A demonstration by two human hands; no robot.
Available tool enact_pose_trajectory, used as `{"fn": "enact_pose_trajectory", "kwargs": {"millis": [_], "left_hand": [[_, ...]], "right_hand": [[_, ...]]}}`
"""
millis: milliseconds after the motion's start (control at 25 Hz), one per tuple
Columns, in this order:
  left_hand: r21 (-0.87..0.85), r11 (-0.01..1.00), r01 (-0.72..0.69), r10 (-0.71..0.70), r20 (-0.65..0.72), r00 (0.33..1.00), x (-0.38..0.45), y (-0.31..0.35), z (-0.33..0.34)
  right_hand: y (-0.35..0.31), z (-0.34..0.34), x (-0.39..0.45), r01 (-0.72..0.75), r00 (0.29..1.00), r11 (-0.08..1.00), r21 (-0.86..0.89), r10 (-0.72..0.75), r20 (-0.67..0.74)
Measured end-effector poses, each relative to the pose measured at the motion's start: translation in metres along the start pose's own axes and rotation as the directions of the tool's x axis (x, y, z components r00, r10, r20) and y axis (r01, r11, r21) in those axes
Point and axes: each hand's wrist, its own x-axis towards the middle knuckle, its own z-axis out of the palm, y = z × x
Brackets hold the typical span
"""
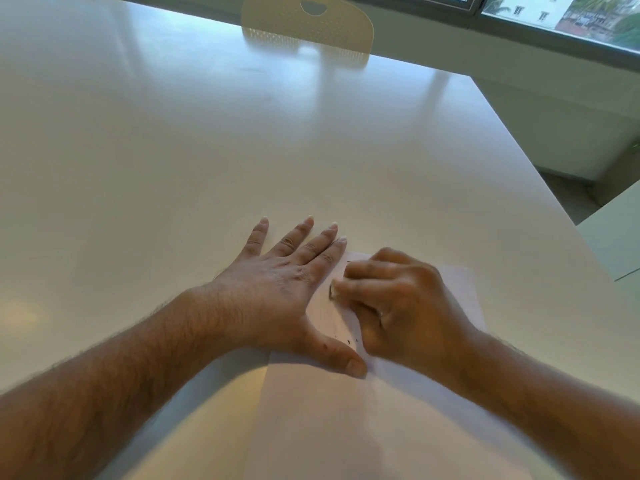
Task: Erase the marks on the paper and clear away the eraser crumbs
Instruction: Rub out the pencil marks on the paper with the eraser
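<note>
A white sheet of paper (346,417) lies on the table in front of me. My left hand (284,289) rests flat with fingers spread, palm and thumb pressing the paper's left edge. My right hand (398,299) is closed around a small pale eraser (333,292), whose tip touches the paper near its far left corner. A short dark mark (348,262) shows just beyond my right fingers. A few dark eraser crumbs (348,339) lie on the paper between my thumb and my right hand. Most of the paper's upper part is hidden under my right hand.
The white table (207,150) stretches far ahead and to the left. A cream perforated chair back (308,26) stands at the far edge. The table's right edge runs diagonally; beyond it another white surface (616,237) and a window (571,15).
</note>
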Motion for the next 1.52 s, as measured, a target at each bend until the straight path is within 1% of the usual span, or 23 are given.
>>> {"fn": "enact_pose_trajectory", "kwargs": {"millis": [80, 160, 240, 360, 440, 600, 680, 760, 920, 1040, 1160, 1240, 1400, 1520], "left_hand": [[0.002, 1.0, 0.001, -0.001, -0.008, 1.0, 0.0, 0.0, 0.0], [0.003, 1.0, 0.001, -0.001, -0.009, 1.0, -0.001, 0.0, 0.0], [0.006, 1.0, 0.001, -0.001, -0.002, 1.0, 0.0, 0.0, 0.0], [0.014, 1.0, 0.0, 0.0, 0.011, 1.0, 0.001, 0.0, -0.001], [0.016, 1.0, -0.002, 0.002, 0.01, 1.0, 0.001, -0.001, -0.001], [-0.002, 1.0, -0.003, 0.003, -0.007, 1.0, 0.0, -0.001, 0.0], [-0.003, 1.0, -0.002, 0.002, -0.016, 1.0, 0.0, 0.0, 0.0], [0.003, 1.0, -0.002, 0.002, -0.013, 1.0, 0.0, 0.0, -0.001], [0.019, 1.0, 0.003, -0.003, 0.0, 1.0, 0.0, 0.0, -0.001], [0.008, 1.0, -0.001, 0.001, 0.006, 1.0, -0.001, 0.0, 0.0], [-0.008, 1.0, -0.005, 0.005, 0.0, 1.0, -0.001, -0.001, 0.0], [-0.009, 1.0, -0.007, 0.007, 0.003, 1.0, 0.0, -0.001, 0.0], [-0.005, 1.0, -0.008, 0.008, 0.006, 1.0, 0.001, -0.001, 0.0], [-0.015, 1.0, -0.007, 0.008, 0.01, 1.0, 0.0, -0.001, 0.0]], "right_hand": [[0.012, 0.001, 0.01, -0.04, 0.999, 0.999, -0.03, 0.04, -0.02], [0.012, 0.001, 0.01, -0.047, 0.999, 0.998, -0.033, 0.046, -0.027], [0.0, -0.001, 0.003, -0.019, 0.999, 1.0, 0.005, 0.019, -0.033], [-0.021, -0.008, -0.01, 0.063, 0.998, 0.994, 0.093, -0.062, -0.016], [-0.019, -0.007, -0.01, 0.077, 0.997, 0.992, 0.096, -0.077, -0.002], [0.005, 0.002, 0.008, -0.017, 1.0, 1.0, 0.004, 0.017, -0.026], [0.008, 0.005, 0.011, -0.036, 0.998, 0.999, -0.005, 0.035, -0.05], [0.0, 0.002, 0.005, -0.013, 0.998, 0.999, 0.029, 0.015, -0.053], [-0.019, -0.004, -0.011, 0.059, 0.998, 0.995, 0.084, -0.061, 0.015], [-0.001, -0.001, -0.004, 0.016, 1.0, 1.0, 0.014, -0.016, -0.011], [0.011, -0.001, 0.003, -0.042, 0.999, 0.999, -0.017, 0.041, -0.029], [0.004, -0.002, -0.003, -0.023, 0.999, 1.0, -0.007, 0.022, -0.033], [-0.021, -0.01, -0.024, 0.077, 0.997, 0.991, 0.106, -0.077, -0.003], [-0.015, -0.013, -0.026, 0.107, 0.994, 0.991, 0.083, -0.109, 0.009]]}}
